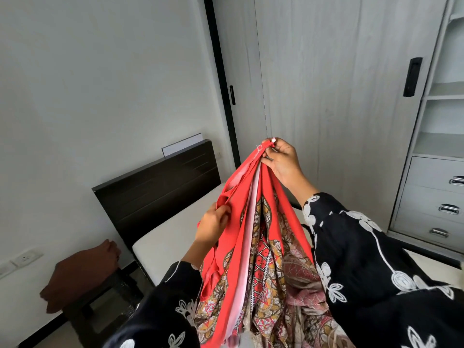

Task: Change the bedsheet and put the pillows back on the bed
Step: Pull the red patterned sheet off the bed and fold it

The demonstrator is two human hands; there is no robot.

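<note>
Red patterned bedsheet [253, 247] hung bunched in the air over the bare mattress [173, 229], right hand [281, 164] raised high, grip pinched on the top corner, left hand [213, 224] lower, grip curled round a red edge, dark headboard [155, 192] beyond

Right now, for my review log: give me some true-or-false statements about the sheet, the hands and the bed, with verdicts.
1. The right hand pinches the top of the red patterned sheet. True.
2. The left hand hangs free, holding nothing. False: the left hand grips an edge of the sheet lower down.
3. The mattress is bare. True.
4. Pillows lie on the bed. False: none show on the mattress or by the headboard.
5. The brown cloth lies on the mattress. False: it rests on the dark stool beside the bed.
</note>
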